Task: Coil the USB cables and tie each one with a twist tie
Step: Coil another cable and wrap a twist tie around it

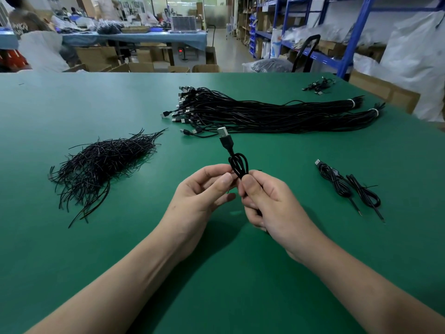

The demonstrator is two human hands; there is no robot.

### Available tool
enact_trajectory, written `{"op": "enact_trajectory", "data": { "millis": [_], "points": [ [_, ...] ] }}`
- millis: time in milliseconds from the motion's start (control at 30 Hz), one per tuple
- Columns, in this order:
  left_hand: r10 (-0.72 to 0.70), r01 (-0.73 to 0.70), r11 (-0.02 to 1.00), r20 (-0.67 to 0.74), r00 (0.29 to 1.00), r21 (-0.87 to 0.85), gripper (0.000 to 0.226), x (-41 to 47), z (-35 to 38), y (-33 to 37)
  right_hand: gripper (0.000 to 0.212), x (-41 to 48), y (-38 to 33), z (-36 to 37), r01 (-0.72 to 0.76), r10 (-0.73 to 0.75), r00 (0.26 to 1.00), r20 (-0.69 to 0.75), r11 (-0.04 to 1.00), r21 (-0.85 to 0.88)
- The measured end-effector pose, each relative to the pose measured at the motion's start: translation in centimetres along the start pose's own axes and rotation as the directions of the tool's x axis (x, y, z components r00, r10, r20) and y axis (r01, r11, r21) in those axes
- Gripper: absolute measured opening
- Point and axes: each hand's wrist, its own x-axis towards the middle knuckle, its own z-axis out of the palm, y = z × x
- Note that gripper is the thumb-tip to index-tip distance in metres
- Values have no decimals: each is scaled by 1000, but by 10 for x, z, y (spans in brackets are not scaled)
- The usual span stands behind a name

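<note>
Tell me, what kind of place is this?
Probably a warehouse or packing workshop. Blue metal shelves hold boxes and bags, and a big bundle of USB cables and a pile of twist ties lie on the green worktable. The left hand and right hand hold a coiled cable.

No legible text anywhere.

A: Where on the flat green table (72,237) does the loose heap of thin black twist ties (101,165) lie?
B: Toward the left edge; the long bundle of black USB cables (265,114) lies by the far edge, right of centre.
A: The two small coiled black cables (349,186)?
B: Near the right edge, side by side.
</note>
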Motion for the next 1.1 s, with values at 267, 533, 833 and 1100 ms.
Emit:
{"op": "enact_trajectory", "data": {
  "millis": [267, 533, 833, 1100],
  "points": [
    [17, -21, 998, 61, 998, 53, 43, 2, -5, 1, 32, -2, -3, 1, 14, -12, 998, 65, 999, -34],
    [72, -79, 989, 62, 995, 122, 34, 3, -7, 1, 28, -1, -10, 3, -53, 55, 995, 85, 998, -28],
    [94, -98, 988, 45, 995, 118, 32, 1, -3, 4, 27, -2, -7, 2, -81, 70, 992, 107, 992, 95],
    [111, -111, 994, -16, 994, 23, 34, 0, 6, 0, 26, -1, -3, 3, -153, 125, 984, 126, 959, 240]
  ]
}}
